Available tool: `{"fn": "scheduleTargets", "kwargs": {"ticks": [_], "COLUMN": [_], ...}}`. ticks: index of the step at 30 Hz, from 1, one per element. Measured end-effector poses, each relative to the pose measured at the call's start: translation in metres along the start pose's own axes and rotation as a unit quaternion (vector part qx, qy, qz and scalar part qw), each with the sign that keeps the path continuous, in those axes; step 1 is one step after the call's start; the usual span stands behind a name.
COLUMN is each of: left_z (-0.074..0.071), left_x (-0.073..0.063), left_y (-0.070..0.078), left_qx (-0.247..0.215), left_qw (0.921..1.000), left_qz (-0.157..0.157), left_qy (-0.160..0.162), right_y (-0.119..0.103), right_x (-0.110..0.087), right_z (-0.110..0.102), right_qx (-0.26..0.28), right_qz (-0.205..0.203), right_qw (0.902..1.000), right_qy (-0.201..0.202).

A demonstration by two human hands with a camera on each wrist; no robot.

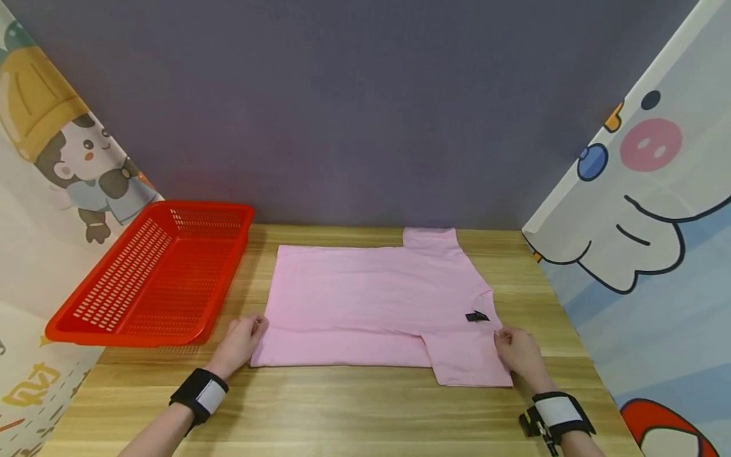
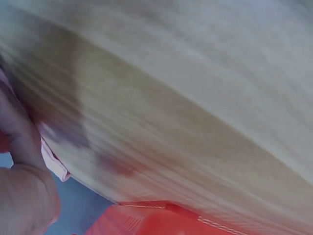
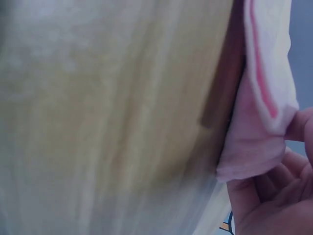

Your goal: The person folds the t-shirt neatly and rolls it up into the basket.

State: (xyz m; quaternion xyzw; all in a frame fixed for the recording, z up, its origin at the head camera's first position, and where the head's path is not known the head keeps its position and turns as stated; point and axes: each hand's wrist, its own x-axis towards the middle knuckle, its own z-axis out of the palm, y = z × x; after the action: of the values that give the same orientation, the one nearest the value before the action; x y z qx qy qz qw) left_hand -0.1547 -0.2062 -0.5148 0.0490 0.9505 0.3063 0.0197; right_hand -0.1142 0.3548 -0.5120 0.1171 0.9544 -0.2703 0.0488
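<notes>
A pink T-shirt (image 1: 354, 292) lies spread sideways on the wooden table, hem to the left and collar to the right, with a small black tag (image 1: 476, 316) near the neckline. At the hem, my left hand (image 1: 242, 339) pinches the shirt's edge with curled fingers. My right hand (image 1: 521, 355) grips the shoulder edge between collar and near sleeve. From the right wrist view, thumb and fingers hold a fold of the pink cloth (image 3: 254, 152). Only a bit of shirt (image 2: 55, 164) shows past the left fingers in the left wrist view.
A red plastic basket (image 1: 208, 317) with slotted sides stands left of the shirt, close to my left hand. Behind the wooden table (image 1: 354, 412) rises a grey panel (image 1: 365, 114). Cartoon-printed panels (image 1: 657, 209) flank both sides.
</notes>
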Motion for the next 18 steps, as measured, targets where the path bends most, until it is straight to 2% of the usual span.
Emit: {"fn": "scheduleTargets", "kwargs": {"ticks": [3,5,8,10,12,14,16,18], "left_z": [0.001,0.002,0.002,0.0,-0.002,-0.005,-0.007,-0.007], "left_x": [0.0,-0.001,-0.006,-0.01,-0.015,-0.019,-0.022,-0.024], "left_y": [-0.001,-0.001,-0.002,0.0,0.002,0.005,0.006,0.007], "left_qx": [0.002,0.004,0.02,0.027,0.027,0.017,0.01,0.008], "left_qw": [0.9998,0.9989,0.9941,0.9889,0.9861,0.9863,0.9866,0.9871], "left_qz": [-0.001,0.012,0.046,0.07,0.084,0.088,0.091,0.093], "left_qy": [0.019,0.045,0.096,0.128,0.141,0.139,0.135,0.13], "right_y": [-0.002,-0.001,0.0,0.002,0.004,0.005,0.005,0.006], "right_x": [-0.006,-0.013,-0.028,-0.039,-0.047,-0.053,-0.057,-0.058], "right_z": [0.001,0.0,-0.005,-0.012,-0.019,-0.025,-0.027,-0.027], "right_qx": [0.007,0.013,0.01,-0.009,-0.029,-0.036,-0.025,0.006], "right_qz": [-0.013,-0.026,-0.035,-0.03,-0.013,0.008,0.023,0.026], "right_qw": [0.9994,0.9976,0.9933,0.9938,0.9983,0.9986,0.9927,0.9863], "right_qy": [0.032,0.063,0.11,0.106,0.049,-0.038,-0.116,-0.163]}}
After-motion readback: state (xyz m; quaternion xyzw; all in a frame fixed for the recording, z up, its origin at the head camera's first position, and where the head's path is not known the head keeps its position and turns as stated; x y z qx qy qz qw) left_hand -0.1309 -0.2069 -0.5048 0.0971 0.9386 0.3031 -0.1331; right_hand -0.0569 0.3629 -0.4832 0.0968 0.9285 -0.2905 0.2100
